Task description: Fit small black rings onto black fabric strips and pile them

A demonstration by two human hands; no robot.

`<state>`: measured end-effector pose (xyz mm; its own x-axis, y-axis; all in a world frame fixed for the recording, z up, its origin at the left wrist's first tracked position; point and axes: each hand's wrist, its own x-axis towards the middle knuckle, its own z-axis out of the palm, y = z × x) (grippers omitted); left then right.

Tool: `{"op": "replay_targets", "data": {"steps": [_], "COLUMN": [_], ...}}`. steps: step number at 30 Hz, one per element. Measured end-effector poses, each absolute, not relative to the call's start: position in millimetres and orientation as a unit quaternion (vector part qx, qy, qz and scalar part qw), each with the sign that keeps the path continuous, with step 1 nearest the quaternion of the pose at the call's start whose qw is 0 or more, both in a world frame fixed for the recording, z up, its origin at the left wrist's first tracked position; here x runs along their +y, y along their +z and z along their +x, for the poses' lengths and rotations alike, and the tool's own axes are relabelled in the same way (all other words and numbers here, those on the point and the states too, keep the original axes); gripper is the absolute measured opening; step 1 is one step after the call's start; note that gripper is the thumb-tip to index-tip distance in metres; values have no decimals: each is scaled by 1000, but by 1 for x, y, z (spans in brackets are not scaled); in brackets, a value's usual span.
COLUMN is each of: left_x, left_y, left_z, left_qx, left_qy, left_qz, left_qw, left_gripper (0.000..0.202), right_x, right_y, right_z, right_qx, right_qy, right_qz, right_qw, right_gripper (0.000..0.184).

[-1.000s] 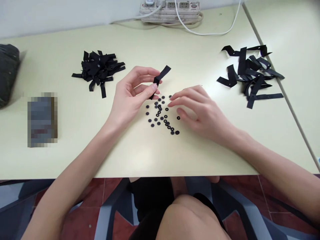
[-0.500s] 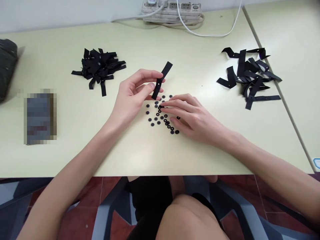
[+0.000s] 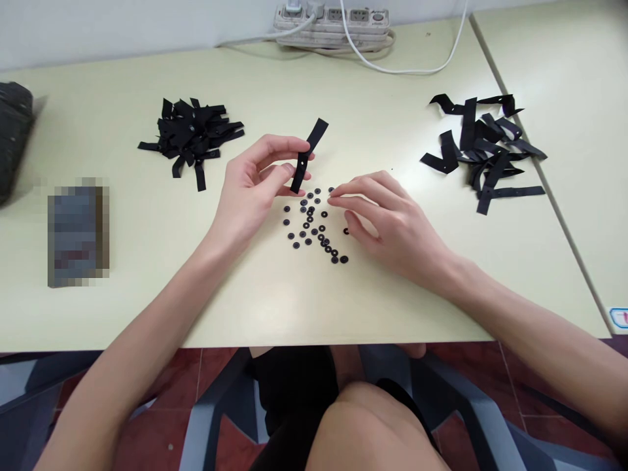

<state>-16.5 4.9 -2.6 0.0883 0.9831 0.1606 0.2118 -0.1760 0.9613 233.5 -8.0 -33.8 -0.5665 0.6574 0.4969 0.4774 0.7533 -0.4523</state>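
Observation:
Between the thumb and fingers of my left hand (image 3: 255, 180) is a short black fabric strip (image 3: 309, 150), held upright at a slant, with a small pale hole in it. Several small round black snap buttons (image 3: 303, 234) lie scattered on the table below it. My right hand (image 3: 385, 212) hovers palm down over the right side of the buttons. Its index fingertip is at a button (image 3: 331, 190) at the back of the scatter; whether it touches is unclear. The thumb stays apart from the fingers, and I see nothing held there.
A heap of black strips (image 3: 189, 134) lies at the back left, looser strips (image 3: 490, 147) at the right. A power strip (image 3: 333, 27) with a white cable (image 3: 417, 70) sits by the wall. At left are a blurred box (image 3: 73, 232) and a dark bag (image 3: 12, 137).
My right hand has shifted back and right, away from the middle of the buttons, and its thumb and fingers have spread. My left hand still holds the strip in much the same pose.

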Motion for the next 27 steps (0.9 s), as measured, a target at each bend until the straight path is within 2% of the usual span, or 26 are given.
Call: {"op": "replay_targets", "data": {"steps": [5, 20, 27], "left_x": [5, 3, 1], "left_y": [-2, 0, 4], "left_z": [-16, -17, -16], "left_qx": [492, 476, 485], "left_qy": [462, 465, 457], "left_qz": [608, 617, 613], "left_qw": [418, 419, 424], "left_gripper": [23, 23, 19], "right_x": [-5, -8, -6], "right_y": [-34, -21, -18], "right_z": [237, 240, 242], "right_qx": [-874, -832, -791], "right_qy": [117, 188, 240], "right_qz": [-342, -397, -433], "right_qw": [325, 340, 359], "right_gripper": [37, 35, 23]}}
